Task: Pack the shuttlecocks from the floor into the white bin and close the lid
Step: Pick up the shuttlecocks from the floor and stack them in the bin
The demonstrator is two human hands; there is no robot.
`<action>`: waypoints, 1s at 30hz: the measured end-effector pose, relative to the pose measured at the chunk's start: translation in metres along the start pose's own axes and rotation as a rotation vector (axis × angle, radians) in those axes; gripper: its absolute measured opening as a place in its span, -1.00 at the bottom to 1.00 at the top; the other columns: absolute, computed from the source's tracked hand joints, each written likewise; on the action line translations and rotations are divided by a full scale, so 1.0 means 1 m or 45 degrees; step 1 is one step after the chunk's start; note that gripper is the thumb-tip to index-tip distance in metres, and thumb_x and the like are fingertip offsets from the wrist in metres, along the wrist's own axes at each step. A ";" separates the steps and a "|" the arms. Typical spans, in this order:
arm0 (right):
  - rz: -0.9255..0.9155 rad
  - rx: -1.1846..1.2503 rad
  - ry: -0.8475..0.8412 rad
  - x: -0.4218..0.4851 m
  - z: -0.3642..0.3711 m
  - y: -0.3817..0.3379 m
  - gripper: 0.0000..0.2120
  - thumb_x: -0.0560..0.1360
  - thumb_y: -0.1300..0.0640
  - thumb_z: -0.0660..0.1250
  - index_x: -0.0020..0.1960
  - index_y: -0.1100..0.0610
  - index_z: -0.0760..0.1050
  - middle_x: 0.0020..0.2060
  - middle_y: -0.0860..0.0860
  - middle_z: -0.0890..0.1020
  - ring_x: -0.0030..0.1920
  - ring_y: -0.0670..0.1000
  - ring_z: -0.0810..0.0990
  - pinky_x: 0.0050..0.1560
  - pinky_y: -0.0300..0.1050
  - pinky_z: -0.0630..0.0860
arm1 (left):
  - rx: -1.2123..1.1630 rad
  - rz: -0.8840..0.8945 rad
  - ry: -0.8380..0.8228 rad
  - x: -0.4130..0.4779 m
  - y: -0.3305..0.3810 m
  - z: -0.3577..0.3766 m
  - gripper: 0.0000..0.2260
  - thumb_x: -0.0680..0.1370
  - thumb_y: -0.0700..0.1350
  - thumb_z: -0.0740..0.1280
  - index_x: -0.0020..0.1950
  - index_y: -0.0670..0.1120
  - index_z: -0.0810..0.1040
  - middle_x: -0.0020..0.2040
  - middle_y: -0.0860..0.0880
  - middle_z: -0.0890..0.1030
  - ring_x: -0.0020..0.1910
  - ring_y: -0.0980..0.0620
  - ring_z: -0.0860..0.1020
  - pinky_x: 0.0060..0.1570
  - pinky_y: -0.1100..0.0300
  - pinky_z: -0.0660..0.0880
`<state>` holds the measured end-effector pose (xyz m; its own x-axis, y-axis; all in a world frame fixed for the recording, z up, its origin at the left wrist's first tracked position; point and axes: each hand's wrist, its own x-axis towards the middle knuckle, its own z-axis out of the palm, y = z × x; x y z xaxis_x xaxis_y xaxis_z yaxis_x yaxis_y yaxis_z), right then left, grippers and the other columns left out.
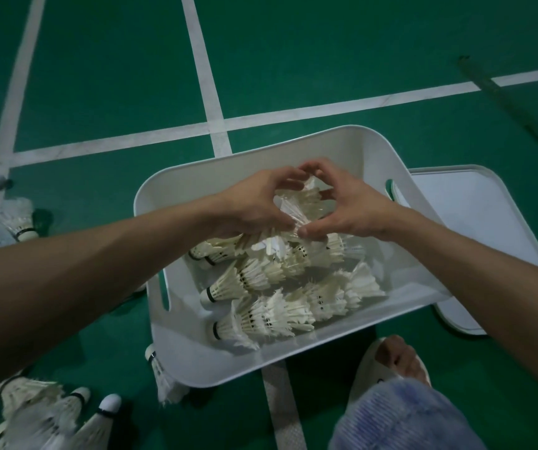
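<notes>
White feathered shuttlecocks (296, 209) between both hands (296, 206), over white bin (371, 147)

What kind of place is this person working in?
Most likely an indoor badminton court: green sports floor with white boundary lines, and feather shuttlecocks stacked in a white bin.

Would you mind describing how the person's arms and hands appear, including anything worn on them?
Both arms are bare from the frame's edge to the wrists, with no sleeves in view. The left hand and right hand wear no gloves, and no rings, watch or bracelet can be seen on them, though the dim light limits fine detail.
</notes>
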<state>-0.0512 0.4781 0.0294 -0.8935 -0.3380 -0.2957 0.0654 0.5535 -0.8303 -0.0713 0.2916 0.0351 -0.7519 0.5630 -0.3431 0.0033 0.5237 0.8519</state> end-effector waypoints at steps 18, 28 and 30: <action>0.080 0.194 -0.025 -0.006 -0.013 0.009 -0.29 0.27 0.40 0.54 0.26 -0.12 0.40 0.38 -0.03 0.36 0.11 0.07 0.59 0.05 -0.01 0.62 | 0.237 -0.044 -0.090 0.002 0.011 -0.007 -0.35 0.42 -0.28 0.44 0.46 0.00 0.31 0.44 0.05 0.36 0.20 0.07 0.48 -0.05 0.35 0.45; 0.107 0.268 -0.058 -0.007 -0.018 0.011 -0.26 0.28 0.43 0.52 0.31 -0.06 0.39 0.23 0.01 0.48 0.15 0.06 0.58 0.16 -0.01 0.57 | 0.530 -0.157 -0.141 0.008 0.024 -0.008 -0.27 0.41 -0.27 0.43 0.49 0.09 0.23 0.44 0.02 0.34 -0.12 0.07 0.58 -0.21 0.15 0.61; 0.114 0.231 -0.048 -0.009 -0.023 0.008 -0.26 0.27 0.42 0.52 0.31 -0.07 0.39 0.24 0.00 0.48 0.16 0.03 0.57 0.15 -0.03 0.57 | 0.585 -0.195 -0.142 0.010 0.026 -0.008 -0.27 0.41 -0.29 0.41 0.50 0.10 0.21 0.42 -0.02 0.36 -0.13 0.02 0.60 -0.23 0.14 0.62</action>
<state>-0.0530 0.5030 0.0363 -0.8635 -0.3240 -0.3866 0.2257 0.4372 -0.8706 -0.0840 0.3058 0.0571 -0.6916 0.5092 -0.5123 0.2072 0.8193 0.5345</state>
